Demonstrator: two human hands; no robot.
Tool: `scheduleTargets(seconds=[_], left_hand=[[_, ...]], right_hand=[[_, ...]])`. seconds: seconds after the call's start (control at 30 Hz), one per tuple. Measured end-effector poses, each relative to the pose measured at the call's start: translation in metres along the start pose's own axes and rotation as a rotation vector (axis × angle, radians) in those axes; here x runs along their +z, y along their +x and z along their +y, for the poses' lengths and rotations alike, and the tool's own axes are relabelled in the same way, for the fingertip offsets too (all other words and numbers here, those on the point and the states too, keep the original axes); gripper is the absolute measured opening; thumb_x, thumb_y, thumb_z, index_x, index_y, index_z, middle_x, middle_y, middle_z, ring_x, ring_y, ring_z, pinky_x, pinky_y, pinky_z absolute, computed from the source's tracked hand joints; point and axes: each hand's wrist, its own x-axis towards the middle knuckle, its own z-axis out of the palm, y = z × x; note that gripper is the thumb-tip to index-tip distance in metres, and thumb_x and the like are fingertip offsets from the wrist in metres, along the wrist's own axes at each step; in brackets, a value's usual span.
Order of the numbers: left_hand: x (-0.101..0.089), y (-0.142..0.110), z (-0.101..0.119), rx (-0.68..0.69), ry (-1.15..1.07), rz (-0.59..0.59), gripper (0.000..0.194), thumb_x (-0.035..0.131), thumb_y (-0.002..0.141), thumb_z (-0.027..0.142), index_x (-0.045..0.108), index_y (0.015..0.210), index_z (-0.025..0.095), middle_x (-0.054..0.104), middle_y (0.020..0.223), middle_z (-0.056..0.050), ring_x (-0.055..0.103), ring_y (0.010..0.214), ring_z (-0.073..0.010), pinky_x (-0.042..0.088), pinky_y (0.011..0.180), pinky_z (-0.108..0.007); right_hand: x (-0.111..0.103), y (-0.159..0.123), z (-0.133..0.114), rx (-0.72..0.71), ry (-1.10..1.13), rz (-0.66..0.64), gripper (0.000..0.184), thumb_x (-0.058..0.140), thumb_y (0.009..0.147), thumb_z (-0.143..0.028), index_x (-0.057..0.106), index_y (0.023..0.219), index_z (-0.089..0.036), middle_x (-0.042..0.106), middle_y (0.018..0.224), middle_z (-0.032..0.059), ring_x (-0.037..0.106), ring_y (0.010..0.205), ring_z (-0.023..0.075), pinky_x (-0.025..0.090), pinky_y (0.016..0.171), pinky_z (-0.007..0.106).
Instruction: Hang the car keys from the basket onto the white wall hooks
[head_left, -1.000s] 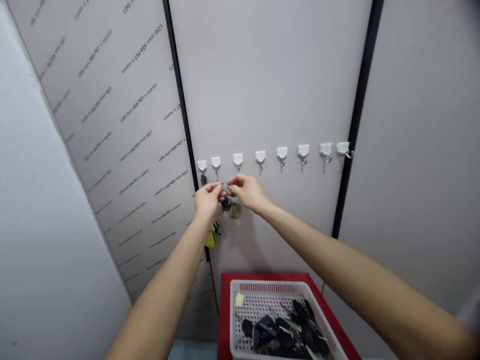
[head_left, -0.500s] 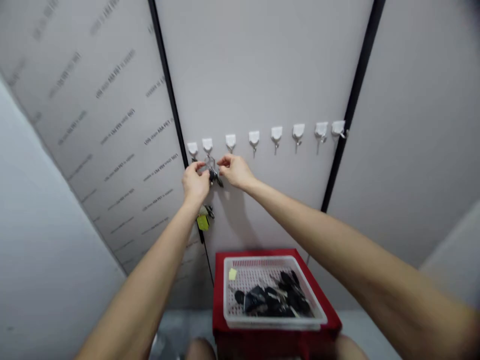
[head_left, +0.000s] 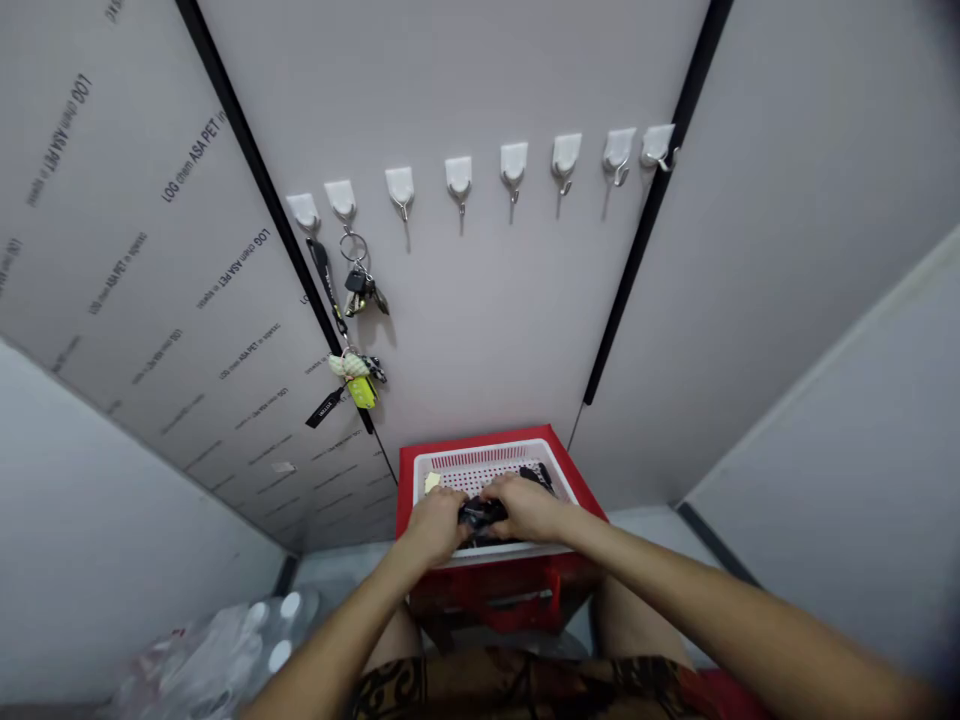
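Low over the white basket (head_left: 421,490), my left hand (head_left: 436,524) reaches in from the left, thumb and fingers apart. My right hand (head_left: 527,507) faces it from the right, its fingers likewise apart. Between them lie black keys (head_left: 480,514), touched by the fingertips and partly hidden. More dark keys (head_left: 538,474) are at the basket's far right corner. On the wall, a key ring with keys (head_left: 358,283) hangs from the second hook (head_left: 342,203) from the left. A black strap (head_left: 324,270) with a yellow-green tag (head_left: 363,391) hangs from the first hook (head_left: 304,213).
The basket stands on a red box (head_left: 480,437) against the wall. Several more white hooks (head_left: 459,176) run rightward in a row, carrying nothing. A yellow note (head_left: 432,482) is in the basket's left corner. Wrapped clear bottles (head_left: 255,640) stand on the floor at lower left.
Both hands have let go of the key ring, which now hangs on the second hook. They have come down into the basket. The view has tilted downward.
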Motion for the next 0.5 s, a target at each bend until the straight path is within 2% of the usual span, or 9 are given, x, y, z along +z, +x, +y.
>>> scheduleTargets(seconds=[0.1,0.23,0.4,0.5], left_hand=[[0.004,0.004,0.003,-0.014,0.032,0.009,0.034,0.049,0.058,0.026,0.049,0.090,0.018,0.053,0.089,-0.006,0.045,0.086,-0.0204,0.034,0.072,-0.031],[0.007,0.010,0.005,-0.086,-0.065,0.027,0.025,0.053,0.051,0.023,0.052,0.075,0.017,0.054,0.081,-0.007,0.047,0.080,-0.0213,0.034,0.069,-0.031],[0.016,0.014,0.011,-0.078,-0.219,0.215,0.029,0.054,0.044,0.012,0.051,0.072,0.018,0.055,0.074,-0.007,0.049,0.074,-0.0226,0.033,0.069,-0.032],[0.015,0.016,0.012,-0.070,-0.265,0.166,0.017,0.053,0.046,0.013,0.052,0.062,0.018,0.055,0.069,-0.005,0.050,0.071,-0.0211,0.034,0.066,-0.030]], right_hand=[[0.006,0.000,0.002,0.039,-0.041,0.010,0.034,0.053,0.054,-0.026,0.054,0.087,-0.016,0.057,0.084,0.0072,0.048,0.077,0.0175,0.033,0.065,0.024],[0.006,0.001,0.007,0.131,0.050,0.025,0.021,0.045,0.059,-0.017,0.055,0.077,-0.018,0.058,0.068,0.0032,0.049,0.063,0.0127,0.031,0.055,0.020],[-0.013,0.000,0.017,0.230,0.179,0.157,0.021,0.038,0.060,-0.012,0.055,0.073,-0.015,0.055,0.059,0.0010,0.044,0.053,0.0091,0.028,0.050,0.019],[-0.024,-0.005,0.023,0.279,0.144,0.155,0.021,0.039,0.059,-0.011,0.055,0.073,-0.015,0.055,0.061,0.0025,0.046,0.057,0.0108,0.029,0.052,0.020]])
